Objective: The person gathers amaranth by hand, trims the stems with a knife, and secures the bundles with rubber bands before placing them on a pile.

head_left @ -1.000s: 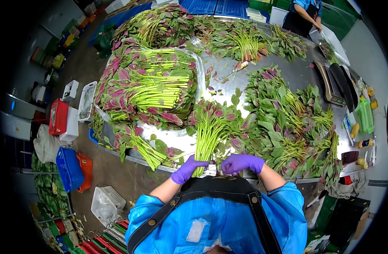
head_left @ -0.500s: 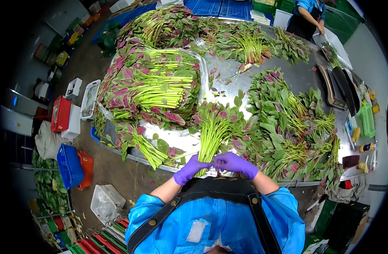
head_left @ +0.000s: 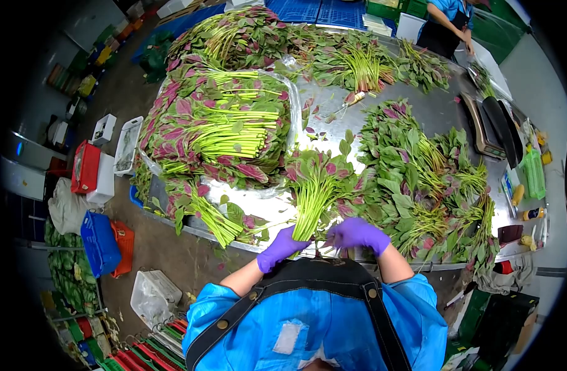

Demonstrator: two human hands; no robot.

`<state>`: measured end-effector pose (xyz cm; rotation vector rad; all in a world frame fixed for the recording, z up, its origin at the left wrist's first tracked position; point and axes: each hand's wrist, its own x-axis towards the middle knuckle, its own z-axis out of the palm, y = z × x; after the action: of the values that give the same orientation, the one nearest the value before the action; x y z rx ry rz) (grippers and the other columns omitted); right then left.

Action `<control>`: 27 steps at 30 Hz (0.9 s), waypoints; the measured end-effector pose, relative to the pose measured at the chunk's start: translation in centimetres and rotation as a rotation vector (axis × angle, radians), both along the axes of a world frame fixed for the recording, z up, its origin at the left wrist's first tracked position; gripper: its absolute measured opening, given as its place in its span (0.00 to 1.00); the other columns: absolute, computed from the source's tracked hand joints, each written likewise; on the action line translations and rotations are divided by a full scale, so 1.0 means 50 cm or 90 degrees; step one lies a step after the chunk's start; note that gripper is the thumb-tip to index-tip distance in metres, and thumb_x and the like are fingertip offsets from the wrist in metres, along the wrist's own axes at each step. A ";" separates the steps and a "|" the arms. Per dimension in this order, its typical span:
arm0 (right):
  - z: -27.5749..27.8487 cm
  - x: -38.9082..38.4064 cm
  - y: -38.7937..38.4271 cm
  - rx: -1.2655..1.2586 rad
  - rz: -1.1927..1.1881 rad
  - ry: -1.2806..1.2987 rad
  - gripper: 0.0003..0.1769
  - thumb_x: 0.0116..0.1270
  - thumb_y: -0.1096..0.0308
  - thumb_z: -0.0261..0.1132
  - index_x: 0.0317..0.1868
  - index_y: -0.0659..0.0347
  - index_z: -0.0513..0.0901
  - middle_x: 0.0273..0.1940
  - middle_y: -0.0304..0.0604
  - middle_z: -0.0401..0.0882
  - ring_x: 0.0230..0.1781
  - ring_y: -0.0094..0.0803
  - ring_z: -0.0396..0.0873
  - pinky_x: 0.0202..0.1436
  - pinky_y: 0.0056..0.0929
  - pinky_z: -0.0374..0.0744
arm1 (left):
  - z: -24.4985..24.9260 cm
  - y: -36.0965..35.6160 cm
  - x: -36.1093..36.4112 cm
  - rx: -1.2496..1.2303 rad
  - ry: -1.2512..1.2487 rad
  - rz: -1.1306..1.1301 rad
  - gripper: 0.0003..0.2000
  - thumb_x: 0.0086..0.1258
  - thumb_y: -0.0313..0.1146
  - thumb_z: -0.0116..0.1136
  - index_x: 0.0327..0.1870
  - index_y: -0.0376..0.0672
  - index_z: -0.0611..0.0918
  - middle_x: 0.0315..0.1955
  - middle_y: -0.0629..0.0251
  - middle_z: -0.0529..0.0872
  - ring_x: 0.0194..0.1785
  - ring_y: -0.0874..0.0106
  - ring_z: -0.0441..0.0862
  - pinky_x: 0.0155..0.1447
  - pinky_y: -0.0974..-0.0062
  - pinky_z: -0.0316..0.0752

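At the near edge of the bench [head_left: 435, 102], I see the bunch [head_left: 316, 195], its slender bright-green stems fanning into green leaves blotched purple-red, with the left hand's [head_left: 282, 248] fingers wrapped around the stem ends and the right hand's [head_left: 359, 235] curled just beside, holding what I cannot tell.

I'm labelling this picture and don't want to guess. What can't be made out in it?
- Bunch, head view: the gripped part of its stems is hidden by the left hand.
- Right hand, head view: its own curled fingers hide whether it holds anything.
- Co-worker, head view: cut off by the top edge.
- Bottle, head view: label too small to read.
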<state>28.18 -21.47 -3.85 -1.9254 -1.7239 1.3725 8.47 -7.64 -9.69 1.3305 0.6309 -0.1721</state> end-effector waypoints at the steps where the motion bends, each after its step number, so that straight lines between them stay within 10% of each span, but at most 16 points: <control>1: -0.020 0.004 0.016 0.080 -0.190 -0.042 0.19 0.55 0.61 0.64 0.47 0.54 0.79 0.23 0.40 0.77 0.26 0.30 0.78 0.31 0.28 0.75 | -0.003 -0.003 -0.002 -0.001 -0.001 -0.003 0.19 0.56 0.29 0.64 0.50 0.38 0.76 0.38 0.66 0.83 0.41 0.78 0.78 0.46 0.79 0.73; 5: -0.057 0.040 0.093 0.175 -0.540 -0.051 0.25 0.53 0.53 0.64 0.51 0.52 0.76 0.26 0.45 0.78 0.30 0.38 0.79 0.36 0.35 0.76 | -0.016 -0.006 -0.004 0.126 -0.007 -0.054 0.22 0.54 0.31 0.64 0.52 0.41 0.75 0.39 0.62 0.83 0.42 0.75 0.80 0.48 0.77 0.73; 13: -0.070 0.036 0.071 0.252 -0.367 -0.023 0.11 0.58 0.64 0.63 0.40 0.57 0.78 0.15 0.36 0.71 0.17 0.26 0.69 0.24 0.26 0.70 | -0.038 0.001 -0.012 0.071 0.004 -0.027 0.23 0.54 0.33 0.64 0.52 0.40 0.75 0.37 0.59 0.83 0.40 0.71 0.81 0.46 0.74 0.74; 18: -0.033 0.008 0.014 0.054 0.038 0.115 0.05 0.63 0.67 0.58 0.32 0.59 0.75 0.21 0.36 0.75 0.22 0.21 0.73 0.27 0.23 0.72 | -0.004 -0.006 0.001 0.212 0.002 -0.091 0.22 0.53 0.33 0.64 0.50 0.40 0.76 0.36 0.61 0.83 0.39 0.74 0.80 0.45 0.76 0.74; 24: -0.020 0.033 0.030 0.048 -0.188 0.538 0.04 0.62 0.69 0.60 0.35 0.59 0.77 0.27 0.39 0.78 0.31 0.24 0.77 0.36 0.23 0.75 | 0.024 -0.006 0.012 -0.008 0.025 -0.004 0.20 0.54 0.30 0.65 0.49 0.37 0.77 0.37 0.64 0.83 0.39 0.76 0.79 0.45 0.78 0.73; 27: 0.003 0.038 0.031 0.002 -0.065 0.582 0.11 0.61 0.69 0.62 0.44 0.58 0.78 0.26 0.38 0.77 0.30 0.24 0.77 0.37 0.24 0.76 | 0.034 -0.004 0.013 -0.043 0.026 0.017 0.20 0.54 0.29 0.66 0.48 0.35 0.77 0.36 0.66 0.82 0.39 0.77 0.78 0.45 0.79 0.72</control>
<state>30.09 -19.94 -3.72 -1.0459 -1.1402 1.7893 9.14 -7.82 -8.01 1.2562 0.6714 -0.1972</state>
